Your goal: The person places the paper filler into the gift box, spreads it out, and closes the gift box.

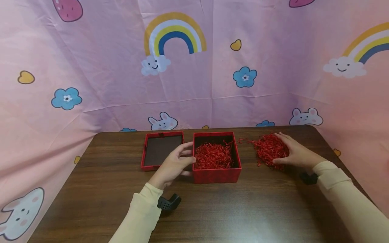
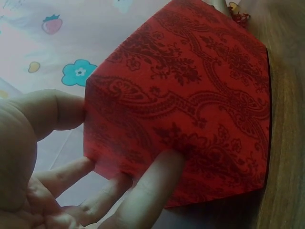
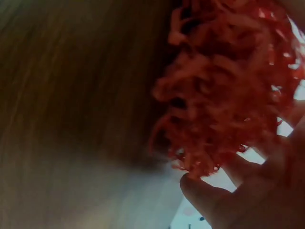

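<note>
A red patterned box [image 1: 216, 176] stands without its lid at the middle of the table, crinkled red paper shreds [image 1: 214, 156] lying inside. Against its left wall rests my left hand [image 1: 174, 163], fingers spread. The left wrist view has the fingertips touching the box's outer side [image 2: 186, 105]. To the right of the box, my right hand [image 1: 296, 152] holds a loose heap of red shredded paper [image 1: 270, 150], thumb on the near side and fingers round the far side. In the right wrist view the shreds [image 3: 219, 90] are blurred and cover part of the fingers.
The box lid [image 1: 162, 152] lies with its dark inside up, left of the box and behind my left hand. A few stray shreds [image 1: 242, 140] lie between box and heap. Patterned cloth [image 1: 194, 77] hangs behind the brown wooden table [image 1: 212, 212].
</note>
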Demonstrator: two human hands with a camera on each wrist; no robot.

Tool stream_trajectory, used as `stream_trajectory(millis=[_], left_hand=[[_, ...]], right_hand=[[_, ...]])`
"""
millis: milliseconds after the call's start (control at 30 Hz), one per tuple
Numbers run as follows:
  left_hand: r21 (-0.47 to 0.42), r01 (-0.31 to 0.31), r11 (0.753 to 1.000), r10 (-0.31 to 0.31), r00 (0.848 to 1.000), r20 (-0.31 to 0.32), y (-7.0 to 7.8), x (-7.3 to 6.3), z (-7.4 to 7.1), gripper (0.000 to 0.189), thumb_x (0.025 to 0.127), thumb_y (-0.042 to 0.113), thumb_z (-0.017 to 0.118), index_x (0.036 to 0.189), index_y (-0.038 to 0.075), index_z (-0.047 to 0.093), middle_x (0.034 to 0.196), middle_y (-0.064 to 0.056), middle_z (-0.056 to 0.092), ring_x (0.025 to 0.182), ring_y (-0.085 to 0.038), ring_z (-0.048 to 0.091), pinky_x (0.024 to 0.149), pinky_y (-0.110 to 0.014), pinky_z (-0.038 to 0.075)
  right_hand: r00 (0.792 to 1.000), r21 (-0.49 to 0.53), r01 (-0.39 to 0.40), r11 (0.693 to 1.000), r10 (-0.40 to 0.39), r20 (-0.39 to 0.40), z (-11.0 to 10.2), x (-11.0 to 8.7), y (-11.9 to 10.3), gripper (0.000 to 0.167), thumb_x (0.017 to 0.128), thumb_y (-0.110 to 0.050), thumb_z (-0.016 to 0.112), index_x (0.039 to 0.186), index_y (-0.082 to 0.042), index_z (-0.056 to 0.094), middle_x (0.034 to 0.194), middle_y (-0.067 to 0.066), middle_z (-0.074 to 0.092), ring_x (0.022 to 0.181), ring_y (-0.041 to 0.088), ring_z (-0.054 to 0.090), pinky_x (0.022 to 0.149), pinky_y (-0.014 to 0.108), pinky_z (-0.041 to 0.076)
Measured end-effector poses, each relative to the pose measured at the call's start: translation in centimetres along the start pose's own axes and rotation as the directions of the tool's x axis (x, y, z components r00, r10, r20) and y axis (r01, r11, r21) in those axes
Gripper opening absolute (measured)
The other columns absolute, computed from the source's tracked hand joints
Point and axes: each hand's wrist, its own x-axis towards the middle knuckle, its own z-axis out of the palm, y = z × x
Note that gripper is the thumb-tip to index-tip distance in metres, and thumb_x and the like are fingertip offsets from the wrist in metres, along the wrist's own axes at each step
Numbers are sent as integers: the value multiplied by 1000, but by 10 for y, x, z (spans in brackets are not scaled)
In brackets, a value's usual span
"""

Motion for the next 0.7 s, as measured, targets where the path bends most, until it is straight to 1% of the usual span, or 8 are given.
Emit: stream_trajectory(millis=[100,200,267,433,633,700], left_hand=[[-1,-1,1000,1,1000,-4,1,0,0,63,99,14,68,155,25,43,151,-21,46,126,-36,61,78,-49,63],[-2,1,1000,-1,1000,1,0,0,0,64,99,14,68,156,24,42,151,-21,45,127,-36,60,79,-48,63],[-1,-2,1000,2,1000,11,0,0,0,66,99,15,68,158,22,40,152,-21,44,127,-37,60,79,-48,63],[-3,-4,1000,4,1000,21,0,1,-1,67,99,15,67,159,19,38,151,-22,44,128,-38,59,80,-48,63],[3,-2,1000,2,1000,13,0,0,-1,67,99,15,67,159,18,38,151,-22,45,128,-38,59,80,-49,63],[7,-2,1000,2,1000,10,0,0,-1,66,99,15,67,159,18,38,151,-22,45,128,-38,59,80,-49,63]], right_hand=[[1000,-14,-7,1000,7,-1,3,2,3,107,85,-44,84,160,4,26,159,36,29,143,58,30,110,76,29],[1000,-27,-28,999,28,-9,5,3,5,100,87,-48,82,158,2,32,150,34,42,135,54,44,106,73,38],[999,-40,-42,998,41,-26,5,3,6,94,88,-47,81,155,2,37,143,32,49,129,51,50,104,71,42],[997,-47,-54,997,51,-64,3,3,6,76,92,-41,78,148,0,49,141,30,55,128,50,53,104,71,42],[995,-36,-55,998,51,-90,4,5,7,57,96,-29,75,142,-1,56,136,28,61,122,46,58,102,68,46],[993,-26,-58,998,55,-105,3,5,6,53,97,-27,74,140,-1,58,134,27,62,120,45,60,102,67,47]])
